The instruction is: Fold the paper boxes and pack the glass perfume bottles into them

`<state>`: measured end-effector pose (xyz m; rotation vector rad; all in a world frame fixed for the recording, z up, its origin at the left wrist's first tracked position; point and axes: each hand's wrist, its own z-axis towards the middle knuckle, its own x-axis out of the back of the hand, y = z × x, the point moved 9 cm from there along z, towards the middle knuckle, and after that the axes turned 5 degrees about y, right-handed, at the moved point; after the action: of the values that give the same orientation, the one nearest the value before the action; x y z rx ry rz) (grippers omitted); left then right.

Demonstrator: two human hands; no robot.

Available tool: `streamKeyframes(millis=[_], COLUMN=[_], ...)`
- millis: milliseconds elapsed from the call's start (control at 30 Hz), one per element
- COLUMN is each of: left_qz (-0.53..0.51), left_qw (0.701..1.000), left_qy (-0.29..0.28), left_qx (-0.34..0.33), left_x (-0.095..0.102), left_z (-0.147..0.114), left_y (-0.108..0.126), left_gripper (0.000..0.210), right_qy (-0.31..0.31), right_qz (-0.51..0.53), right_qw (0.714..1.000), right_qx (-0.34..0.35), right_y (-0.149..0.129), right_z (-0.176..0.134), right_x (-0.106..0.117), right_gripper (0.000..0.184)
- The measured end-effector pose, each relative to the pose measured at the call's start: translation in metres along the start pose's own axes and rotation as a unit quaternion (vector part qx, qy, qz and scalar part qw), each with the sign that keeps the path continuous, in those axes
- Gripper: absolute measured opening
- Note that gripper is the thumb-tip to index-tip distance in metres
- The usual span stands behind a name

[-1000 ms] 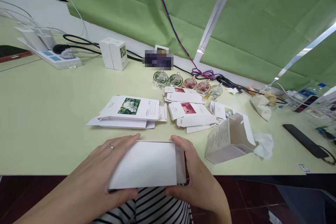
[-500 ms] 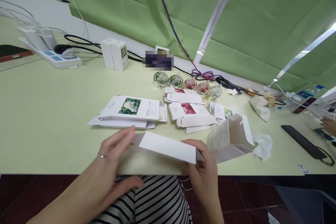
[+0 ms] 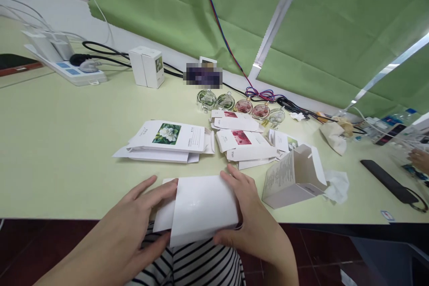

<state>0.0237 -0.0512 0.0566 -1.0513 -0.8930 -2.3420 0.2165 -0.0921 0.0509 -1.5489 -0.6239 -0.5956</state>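
Presently: white carton (image 3: 205, 208) between two hands, lower centre of frame

Right hand (image 3: 250, 212) is clamped on the carton's right end. Left hand (image 3: 136, 214) touches its left end; whether it grips cannot be told. Open box (image 3: 279, 181) noted right of the right hand; five round bottles (image 3: 244, 106) in a row near frame centre.

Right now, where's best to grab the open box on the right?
Open box: likely its printed side, low down, from the left. That side is flat and faces the right hand, now holding a white box. On the other side, a flap and tissue would interfere.
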Motion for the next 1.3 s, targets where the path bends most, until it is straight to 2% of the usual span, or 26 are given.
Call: streamKeyframes(millis=[100,267,400,600,667,767,833,900,1000,1067,1300], left_qz=[0.013,-0.031,-0.026,-0.036,-0.038,-0.029,-0.023,-0.028,-0.057,-0.067,-0.051], left_qw=[0.999,1.0,0.999,0.999,0.999,0.994,0.991,0.994,0.998,0.997,0.998], left_qy=[-0.003,-0.001,-0.009,-0.02,-0.015,-0.006,-0.007,0.0,0.015,0.017,0.012], left_qx=[-0.03,-0.004,0.039,0.002,0.031,0.109,0.131,0.103,0.01,-0.024,0.022], left_x=[0.001,0.006,0.002,-0.004,-0.001,0.007,0.011,0.013,0.016,0.015,0.012], left_z=[-0.005,-0.011,-0.011,-0.004,-0.001,0.0,0.0,0.001,0.004,0.004,0.004], left_y=[0.003,0.001,-0.009,-0.024,-0.029,-0.036,-0.037,-0.033,-0.023,-0.02,-0.027], left_gripper=[0.041,0.037,0.036,0.037,0.039,0.043,0.044,0.04,0.029,0.027,0.026], right_qy=[0.006,0.05,0.04,0.035,0.044,0.058,0.065,0.073,0.078,0.072,0.026], right_qz=[-0.025,0.009,-0.004,-0.013,-0.002,0.018,0.032,0.053,0.093,0.118,0.149], right_qw=[1.0,0.998,0.997,0.999,0.999,0.998,0.997,0.996,0.992,0.99,0.988], right_qx=[0.007,0.041,0.059,0.039,0.026,0.009,0.015,0.027,0.032,0.033,-0.007], right_y=[-0.004,-0.008,-0.009,-0.005,-0.001,0.004,0.004,0.003,0.003,0.004,0.001], right_z=[0.008,0.014,0.015,0.016,0.014,0.012,0.012,0.011,0.01,0.008,0.019], right_x=[-0.001,0.003,0.001,-0.001,0.0,0.003,0.005,0.006,0.006,0.005,0.006], right_gripper=[0.105,0.095,0.093,0.091,0.089,0.081,0.076,0.073,0.073,0.075,0.093])
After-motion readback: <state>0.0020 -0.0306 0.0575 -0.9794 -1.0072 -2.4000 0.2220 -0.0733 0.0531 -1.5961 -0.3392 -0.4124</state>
